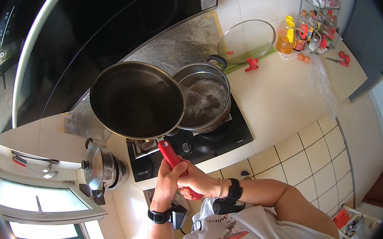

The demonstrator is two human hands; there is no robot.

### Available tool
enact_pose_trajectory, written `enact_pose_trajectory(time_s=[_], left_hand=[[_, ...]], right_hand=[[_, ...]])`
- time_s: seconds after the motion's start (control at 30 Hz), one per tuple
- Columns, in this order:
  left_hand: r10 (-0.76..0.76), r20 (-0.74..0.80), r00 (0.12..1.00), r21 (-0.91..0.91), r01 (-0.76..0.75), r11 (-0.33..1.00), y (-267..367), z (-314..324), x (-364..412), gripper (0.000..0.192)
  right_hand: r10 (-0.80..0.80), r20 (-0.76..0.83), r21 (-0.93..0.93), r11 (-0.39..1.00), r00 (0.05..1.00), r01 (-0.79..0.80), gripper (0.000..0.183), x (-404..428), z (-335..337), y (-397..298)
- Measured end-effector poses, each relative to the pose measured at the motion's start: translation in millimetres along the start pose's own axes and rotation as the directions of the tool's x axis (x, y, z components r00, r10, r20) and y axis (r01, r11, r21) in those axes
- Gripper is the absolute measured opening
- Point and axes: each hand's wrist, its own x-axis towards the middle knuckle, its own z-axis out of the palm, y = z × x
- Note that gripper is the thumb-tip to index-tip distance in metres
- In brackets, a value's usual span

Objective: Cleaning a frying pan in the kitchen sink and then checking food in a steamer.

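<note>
Both my left hand [164, 179] and my right hand [199, 179] are wrapped around the red handle [169, 152] of a dark frying pan [136, 100]. The pan is held up above the left side of a black gas cooktop [214, 141], tipped to the right. Clear liquid [192, 97] runs off its right rim into a metal pot [207, 125]. Cloudy, bubbling liquid fills part of that pot, which stands on the right burner. The pan covers the pot's left edge and most of the left burner [145, 146].
A glass lid [248, 41] leans on the wall behind a red clip [251, 64] and green stalks. Oil and sauce bottles [287, 37], eggs [303, 58] and a knife [336, 61] lie farther right. A lidded steamer pot [100, 164] stands left. The range hood [117, 33] overhangs the cooktop.
</note>
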Motion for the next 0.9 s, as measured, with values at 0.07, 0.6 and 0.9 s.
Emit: enact_pose_trajectory(time_s=[0.07, 0.6, 0.9], left_hand=[[-0.004, -0.013, 1.0, 0.011, 0.004, 1.0, 0, 3, -1, 0.022], [0.119, 0.131, 0.984, -0.428, -0.052, 0.902, -33, -5, -7, 0.029], [0.29, 0.153, 0.945, -0.634, -0.132, 0.762, -103, -64, -110, 0.037]], right_hand=[[0.0, -0.003, -0.027, 1.0, 1.0, 0.0, 0.052, -3, 1, -3], [-0.132, -0.065, -0.467, 0.88, 0.989, 0.087, 0.051, -11, 14, -1], [-0.036, -0.068, -0.768, 0.64, 0.997, -0.03, 0.046, -33, 52, 110]])
